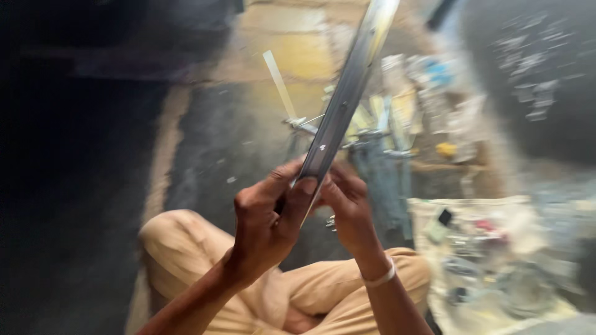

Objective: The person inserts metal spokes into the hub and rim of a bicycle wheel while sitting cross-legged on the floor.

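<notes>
- One view only, from a camera worn on the person's head, tilted steeply down and forward over the lap.
- It sits close: the left hand and right hand fill the lower middle, holding a long metal strip that runs up and out of the top edge.
- Crossed knees lie at the bottom; the floor stretches ahead.
- Clutter lies at the right, a dark blur at the left.
- The whole frame is smeared by motion.
</notes>
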